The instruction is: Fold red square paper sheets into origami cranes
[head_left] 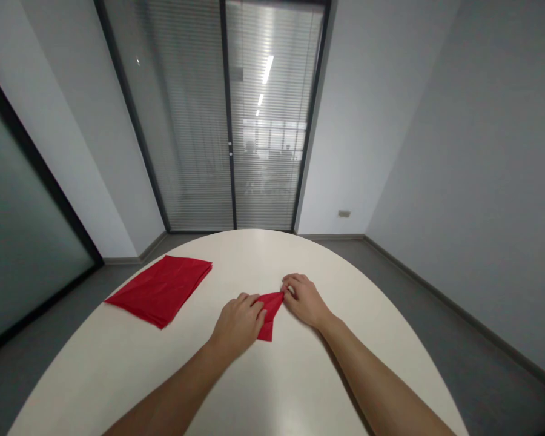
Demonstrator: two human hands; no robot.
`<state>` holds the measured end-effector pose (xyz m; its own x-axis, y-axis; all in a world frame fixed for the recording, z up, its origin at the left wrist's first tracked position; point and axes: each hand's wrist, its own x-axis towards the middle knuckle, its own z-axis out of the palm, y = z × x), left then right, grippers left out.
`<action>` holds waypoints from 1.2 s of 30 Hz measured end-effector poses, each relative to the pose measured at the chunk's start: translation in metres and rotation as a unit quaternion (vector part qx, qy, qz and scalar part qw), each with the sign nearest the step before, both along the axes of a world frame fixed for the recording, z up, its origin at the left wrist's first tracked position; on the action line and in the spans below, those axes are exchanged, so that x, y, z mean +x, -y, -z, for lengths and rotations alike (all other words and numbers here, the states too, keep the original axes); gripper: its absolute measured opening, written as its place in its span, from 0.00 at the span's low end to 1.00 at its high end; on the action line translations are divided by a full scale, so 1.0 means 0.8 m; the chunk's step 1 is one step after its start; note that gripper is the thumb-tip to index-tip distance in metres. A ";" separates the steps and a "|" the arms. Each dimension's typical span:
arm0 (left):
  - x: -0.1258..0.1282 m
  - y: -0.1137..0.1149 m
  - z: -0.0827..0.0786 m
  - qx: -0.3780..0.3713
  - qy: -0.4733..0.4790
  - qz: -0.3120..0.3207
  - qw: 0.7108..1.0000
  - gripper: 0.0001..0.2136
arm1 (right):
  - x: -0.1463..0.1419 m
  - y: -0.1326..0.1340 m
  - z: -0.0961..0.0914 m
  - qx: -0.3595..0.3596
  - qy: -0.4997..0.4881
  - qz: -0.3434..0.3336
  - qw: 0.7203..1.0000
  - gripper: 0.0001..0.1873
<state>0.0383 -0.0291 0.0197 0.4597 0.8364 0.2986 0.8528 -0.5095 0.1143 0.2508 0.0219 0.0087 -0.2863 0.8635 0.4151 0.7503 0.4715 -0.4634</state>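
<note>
A small folded red napkin (269,303) lies near the middle of the round table, partly covered by my left hand. My left hand (239,321) rests over its left side, fingers curled onto the red surface. At the napkin's upper right corner, my right hand (303,298) has thumb and fingertips pinched together on the pointed tip. A stack of larger red napkins (163,289) lies to the left, several thin layers showing along its right edge. The part of the folded napkin under my left palm is hidden.
The white round table (254,254) has its curved edge at the far side and both flanks. Beyond stand a glass door with blinds (267,151) and plain walls (372,109). A small wall socket (344,214) sits low on the far wall.
</note>
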 end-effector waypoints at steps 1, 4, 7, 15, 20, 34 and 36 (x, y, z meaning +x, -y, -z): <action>0.000 0.000 0.000 0.002 0.003 0.000 1.000 0.14 | 0.000 0.000 0.000 -0.003 -0.007 -0.011 1.000 0.10; 0.000 -0.001 0.001 0.003 0.014 0.001 1.000 0.14 | 0.000 -0.001 0.002 -0.015 -0.013 -0.034 0.999 0.13; 0.000 -0.002 0.001 -0.003 0.025 0.004 1.000 0.12 | 0.001 -0.001 0.005 -0.026 0.009 -0.033 0.999 0.13; -0.002 -0.004 -0.001 -0.021 0.021 0.020 0.999 0.09 | -0.001 0.007 -0.002 -0.038 0.117 -0.001 0.992 0.14; -0.001 -0.002 -0.008 -0.036 0.005 0.016 0.999 0.08 | -0.008 0.013 -0.010 -0.043 0.158 0.042 0.986 0.15; -0.002 -0.002 0.001 0.003 0.007 0.027 1.000 0.13 | -0.004 0.002 -0.011 -0.045 0.054 0.153 0.986 0.17; -0.001 -0.002 0.001 0.003 0.007 0.021 1.000 0.13 | -0.008 0.004 -0.012 -0.050 0.063 0.163 0.983 0.16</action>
<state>0.0373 -0.0279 0.0185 0.4897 0.8145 0.3111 0.8290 -0.5455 0.1234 0.2446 0.0185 0.0180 -0.0305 0.9527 0.3024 0.9082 0.1528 -0.3897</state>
